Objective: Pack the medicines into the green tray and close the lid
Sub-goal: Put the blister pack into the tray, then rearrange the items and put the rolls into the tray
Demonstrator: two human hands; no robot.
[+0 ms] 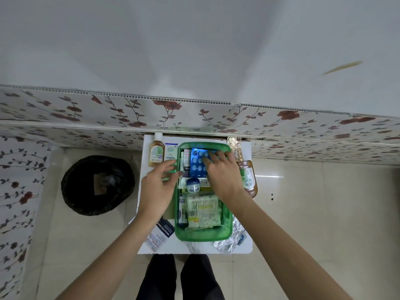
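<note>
Right hand (220,172) fingers (211,160) press flat on a blue blister pack (198,163) inside the green tray (203,234); left hand (158,185) hovers beside it, fingers spread loose.

Right hand (223,172) presses blue blister pack (198,162) into green tray (203,234).

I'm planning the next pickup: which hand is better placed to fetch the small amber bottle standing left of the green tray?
Left. The left hand hovers at the tray's left rim, close to the amber bottle. The right hand is pressing the blue blister pack inside the tray.
</note>
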